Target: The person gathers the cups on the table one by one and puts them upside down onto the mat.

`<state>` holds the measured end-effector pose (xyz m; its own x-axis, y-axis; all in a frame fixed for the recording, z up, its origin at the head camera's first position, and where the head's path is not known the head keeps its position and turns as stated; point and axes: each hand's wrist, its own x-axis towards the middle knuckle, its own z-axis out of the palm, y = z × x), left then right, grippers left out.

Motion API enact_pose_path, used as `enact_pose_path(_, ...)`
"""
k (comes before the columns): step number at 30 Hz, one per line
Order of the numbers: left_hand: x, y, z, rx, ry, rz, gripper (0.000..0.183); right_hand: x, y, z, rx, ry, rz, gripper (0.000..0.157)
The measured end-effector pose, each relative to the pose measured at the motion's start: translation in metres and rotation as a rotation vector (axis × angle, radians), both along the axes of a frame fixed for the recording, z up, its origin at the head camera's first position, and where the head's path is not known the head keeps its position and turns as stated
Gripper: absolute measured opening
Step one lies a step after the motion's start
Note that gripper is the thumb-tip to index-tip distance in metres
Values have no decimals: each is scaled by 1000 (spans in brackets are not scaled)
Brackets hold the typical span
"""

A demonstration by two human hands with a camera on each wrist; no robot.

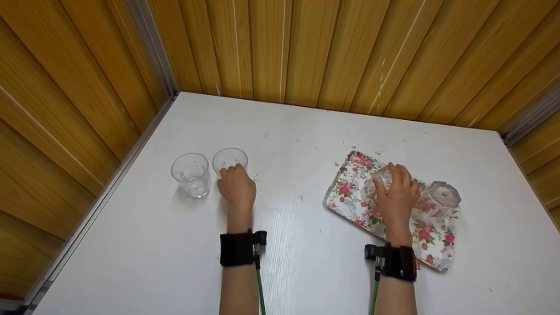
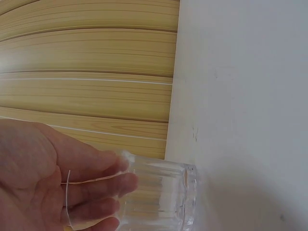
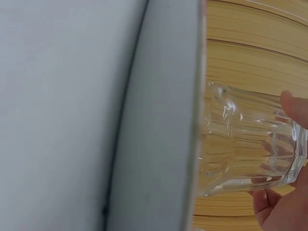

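In the head view, my left hand [image 1: 237, 186] is at the near rim of a clear drinking glass [image 1: 230, 154], upright on the white table. The left wrist view shows that hand's curled fingers [image 2: 126, 184] and thumb pinching at the rim of this glass [image 2: 161, 197]. A second upright glass [image 1: 191, 175] stands just left of it. On a floral tray [image 1: 350, 205], my right hand [image 1: 397, 201] grips an upside-down glass [image 1: 383, 176] from above. The fingers spread round the base end of this glass [image 3: 250, 139]. Another upside-down glass [image 1: 442, 199] stands to its right on the tray.
The tray lies at an angle on the right half of the white table [image 1: 288, 131]. Wood-look panels [image 1: 297, 52] rise behind the table and at both sides. Each wrist wears a black band [image 1: 238, 249] with a green cable.
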<state>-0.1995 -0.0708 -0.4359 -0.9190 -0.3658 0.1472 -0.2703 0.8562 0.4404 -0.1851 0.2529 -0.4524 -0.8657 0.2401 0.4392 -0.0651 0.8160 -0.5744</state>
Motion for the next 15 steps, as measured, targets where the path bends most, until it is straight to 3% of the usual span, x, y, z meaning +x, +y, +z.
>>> enact_pose_path(9, 2, 0, 1, -7, -4, -7, 19, 3, -3, 0, -259, -19, -74, 64)
enact_pose_path(15, 2, 0, 2, -13, -6, -11, 20, 2, -4, -1, -296, 13, -109, 59)
